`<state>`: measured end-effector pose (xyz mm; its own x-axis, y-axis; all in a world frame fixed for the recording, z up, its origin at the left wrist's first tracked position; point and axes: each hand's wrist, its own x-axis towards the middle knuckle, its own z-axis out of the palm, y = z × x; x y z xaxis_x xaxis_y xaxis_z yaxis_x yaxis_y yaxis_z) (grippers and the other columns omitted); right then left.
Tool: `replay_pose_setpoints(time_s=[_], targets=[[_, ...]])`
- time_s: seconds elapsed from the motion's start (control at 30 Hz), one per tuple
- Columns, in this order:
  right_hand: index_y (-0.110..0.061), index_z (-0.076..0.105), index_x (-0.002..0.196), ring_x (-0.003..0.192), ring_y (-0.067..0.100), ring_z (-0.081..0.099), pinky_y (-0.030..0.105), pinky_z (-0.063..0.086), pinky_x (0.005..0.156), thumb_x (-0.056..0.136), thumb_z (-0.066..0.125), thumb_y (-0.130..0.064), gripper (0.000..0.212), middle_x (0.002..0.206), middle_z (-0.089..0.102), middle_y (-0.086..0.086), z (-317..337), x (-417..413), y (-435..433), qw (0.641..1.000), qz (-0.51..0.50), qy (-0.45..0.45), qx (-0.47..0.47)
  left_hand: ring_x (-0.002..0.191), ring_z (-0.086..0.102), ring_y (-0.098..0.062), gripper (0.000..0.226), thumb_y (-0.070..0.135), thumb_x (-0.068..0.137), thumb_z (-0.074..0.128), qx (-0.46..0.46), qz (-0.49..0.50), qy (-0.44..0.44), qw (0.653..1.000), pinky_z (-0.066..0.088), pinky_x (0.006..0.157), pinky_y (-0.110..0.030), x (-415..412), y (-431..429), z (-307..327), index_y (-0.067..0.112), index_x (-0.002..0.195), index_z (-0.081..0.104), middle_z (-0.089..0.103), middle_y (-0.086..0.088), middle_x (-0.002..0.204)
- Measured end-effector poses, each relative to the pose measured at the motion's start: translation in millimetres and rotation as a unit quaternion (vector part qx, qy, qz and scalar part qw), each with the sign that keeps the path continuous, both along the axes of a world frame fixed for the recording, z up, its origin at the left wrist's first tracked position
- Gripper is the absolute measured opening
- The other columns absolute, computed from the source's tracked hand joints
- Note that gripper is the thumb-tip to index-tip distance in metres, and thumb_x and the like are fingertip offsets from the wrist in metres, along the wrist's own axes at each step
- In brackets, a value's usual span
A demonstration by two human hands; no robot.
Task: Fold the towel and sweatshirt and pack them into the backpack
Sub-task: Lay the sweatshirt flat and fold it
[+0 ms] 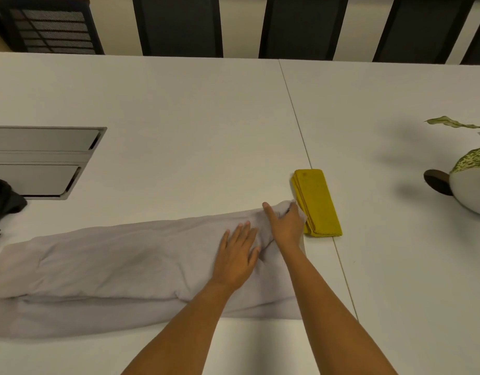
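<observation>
A light grey sweatshirt [111, 269] lies across the white table [193, 117] as a long folded band, running from the left edge to the middle. My left hand [237, 255] presses flat on its right part with straight fingers. My right hand [283, 226] grips the bunched right end of the sweatshirt, fingers curled into the cloth. A yellow towel [318, 204] lies folded into a narrow rectangle just right of that end, touching or nearly touching the cloth. A dark fabric thing [2, 201] at the left edge may be the backpack; only a bit shows.
A grey cable hatch [44, 161] is set into the table at the left. A white pot with a speckled plant [468, 190] stands at the right edge. Dark chairs [179, 25] line the far side. A seam [301, 131] runs down the table.
</observation>
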<state>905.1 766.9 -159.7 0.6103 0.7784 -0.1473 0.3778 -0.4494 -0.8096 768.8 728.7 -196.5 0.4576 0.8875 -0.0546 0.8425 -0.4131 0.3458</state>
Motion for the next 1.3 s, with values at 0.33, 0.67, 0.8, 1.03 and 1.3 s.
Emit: replay_pose_setpoints(time_s=[0.33, 0.67, 0.8, 1.03, 1.3], targets=[[-0.004, 0.055, 0.124, 0.113, 0.029, 0.056, 0.030, 0.043, 0.091, 0.086, 0.066, -0.016, 0.041, 0.122, 0.060, 0.015, 2, 17, -2, 0.994, -0.062, 0.054, 0.072, 0.138, 0.032, -0.021, 0.052, 0.046, 0.100, 0.011, 0.024, -0.054, 0.045, 0.997, 0.014, 0.110, -0.042, -6, -11, -6, 0.028, 0.147, 0.020, 0.032, -0.003, 0.151], [-0.009, 0.059, 0.122, 0.115, 0.027, 0.054, 0.040, 0.042, 0.099, 0.087, 0.053, -0.002, 0.036, 0.124, 0.059, 0.012, -7, -26, -24, 0.946, 0.065, -0.302, 0.096, 0.145, 0.011, -0.013, 0.084, 0.055, 0.083, -0.027, 0.049, 0.010, 0.051, 0.997, -0.008, 0.114, -0.035, -33, -2, -4, 0.028, 0.148, 0.019, 0.014, 0.005, 0.156], [-0.009, 0.057, 0.126, 0.116, 0.027, 0.057, 0.038, 0.031, 0.103, 0.090, 0.036, -0.034, 0.048, 0.128, 0.058, 0.011, -24, -78, -44, 0.951, 0.123, -0.285, 0.009, 0.132, 0.044, -0.020, 0.063, 0.045, 0.099, 0.000, 0.016, 0.067, 0.087, 0.994, 0.011, 0.110, -0.037, -64, 1, 4, 0.021, 0.139, 0.043, 0.043, -0.004, 0.144], [-0.005, 0.054, 0.130, 0.128, 0.035, 0.047, 0.051, 0.039, 0.101, 0.094, -0.008, -0.051, 0.086, 0.138, 0.048, 0.018, -35, -100, -63, 0.943, 0.157, -0.258, -0.142, 0.128, 0.047, -0.023, 0.054, 0.044, 0.100, 0.007, 0.006, 0.094, 0.093, 0.991, 0.005, 0.112, -0.033, -132, -16, -4, 0.021, 0.142, 0.032, 0.046, -0.007, 0.142], [-0.007, 0.021, 0.148, 0.143, 0.036, 0.015, 0.052, 0.014, 0.114, 0.085, -0.016, -0.053, 0.086, 0.155, 0.016, 0.018, -22, -133, -86, 0.926, 0.200, -0.255, -0.196, 0.132, 0.037, -0.017, 0.055, 0.047, 0.099, 0.006, 0.005, 0.134, 0.091, 0.987, 0.018, 0.106, -0.037, -192, -38, 1, 0.024, 0.142, 0.032, 0.044, -0.003, 0.143]])
